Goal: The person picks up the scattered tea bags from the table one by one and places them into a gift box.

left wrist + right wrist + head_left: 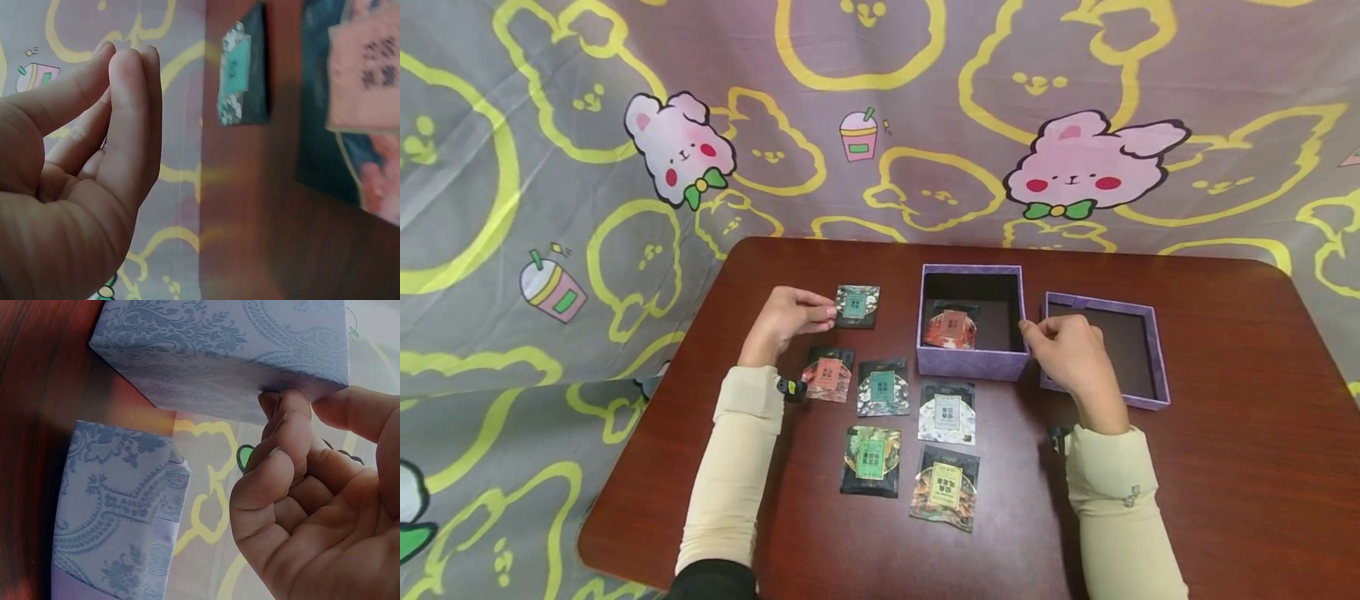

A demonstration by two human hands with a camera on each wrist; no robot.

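A dark packet with a teal label (857, 306) lies at the back left of the table. Beside its left edge is my left hand (786, 321), fingertips close together; in the left wrist view nothing sits between them, and the packet stands apart. My right hand (1071, 354) pinches the right wall of the purple patterned box (973, 364) between thumb and bent fingers, as the right wrist view also shows. Inside the box lies a packet with a red label (953, 325). Just right of that hand is the purple lid (1120, 354), inner side up.
Nearer on the table lie packets labelled pink (827, 375), teal (882, 388), white (947, 414), green (871, 461) and yellow (945, 486). A cartoon-printed cloth (925, 100) hangs behind and left of the dark red table (1240, 400).
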